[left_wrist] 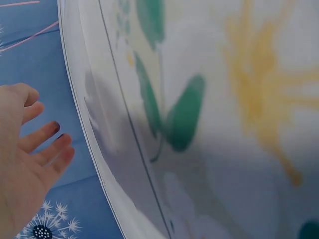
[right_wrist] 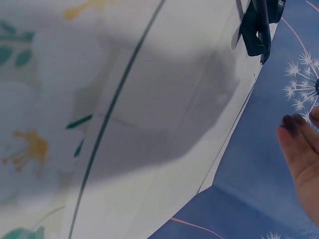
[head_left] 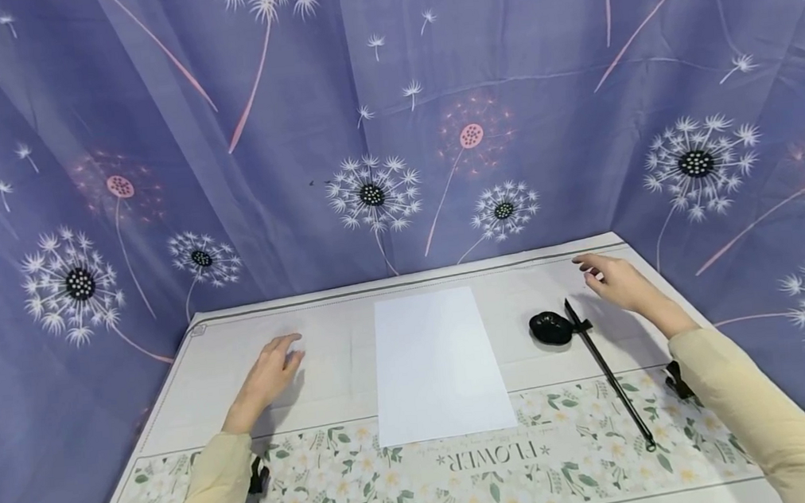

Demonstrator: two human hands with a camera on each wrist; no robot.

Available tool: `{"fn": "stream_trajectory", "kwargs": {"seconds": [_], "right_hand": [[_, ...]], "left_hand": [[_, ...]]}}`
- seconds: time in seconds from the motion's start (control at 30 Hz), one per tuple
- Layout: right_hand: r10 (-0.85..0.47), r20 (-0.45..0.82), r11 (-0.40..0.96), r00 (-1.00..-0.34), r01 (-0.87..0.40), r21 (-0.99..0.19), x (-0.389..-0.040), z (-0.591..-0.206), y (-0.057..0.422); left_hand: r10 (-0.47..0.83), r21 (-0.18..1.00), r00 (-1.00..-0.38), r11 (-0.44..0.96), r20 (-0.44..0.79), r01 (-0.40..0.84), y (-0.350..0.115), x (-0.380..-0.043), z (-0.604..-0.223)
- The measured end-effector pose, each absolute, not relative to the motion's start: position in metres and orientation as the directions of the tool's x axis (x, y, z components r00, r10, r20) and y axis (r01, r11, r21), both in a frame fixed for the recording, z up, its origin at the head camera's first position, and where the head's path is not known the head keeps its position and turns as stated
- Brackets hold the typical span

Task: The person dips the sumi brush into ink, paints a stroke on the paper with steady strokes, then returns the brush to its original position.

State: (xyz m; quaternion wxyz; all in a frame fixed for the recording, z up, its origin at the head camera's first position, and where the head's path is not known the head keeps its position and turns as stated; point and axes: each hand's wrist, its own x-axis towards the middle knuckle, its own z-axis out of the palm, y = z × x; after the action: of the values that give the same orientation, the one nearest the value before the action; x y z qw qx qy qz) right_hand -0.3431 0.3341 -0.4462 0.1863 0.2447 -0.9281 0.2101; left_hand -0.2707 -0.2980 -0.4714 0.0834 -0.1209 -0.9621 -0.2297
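Fingers of the left hand (head_left: 266, 379) and right hand (head_left: 621, 287) curve loosely, gripping nothing. Near the latter, a calligraphy brush (head_left: 610, 373) lies propped beside a black dish (head_left: 550, 328); a stray right sleeve (head_left: 753, 400) could roll the brush onto the white paper (head_left: 437, 368), smudging it.

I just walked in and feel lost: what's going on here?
A person's left hand and right hand are both over a table, holding nothing. In the middle lies a blank white sheet; to its right are a black dish and, beside it, a slim black stick, near the right hand. All three lie untouched.
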Motion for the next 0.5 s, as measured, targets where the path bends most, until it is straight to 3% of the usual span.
{"fn": "stream_trajectory", "kwargs": {"seconds": [0.5], "right_hand": [[-0.382,0.475,0.798,-0.793,-0.542,-0.264,-0.3335,-0.4465,0.3385]], "left_hand": [[0.185,0.518,-0.969,0.820,0.164,0.244,-0.2922,-0.2666,-0.4708]]}}
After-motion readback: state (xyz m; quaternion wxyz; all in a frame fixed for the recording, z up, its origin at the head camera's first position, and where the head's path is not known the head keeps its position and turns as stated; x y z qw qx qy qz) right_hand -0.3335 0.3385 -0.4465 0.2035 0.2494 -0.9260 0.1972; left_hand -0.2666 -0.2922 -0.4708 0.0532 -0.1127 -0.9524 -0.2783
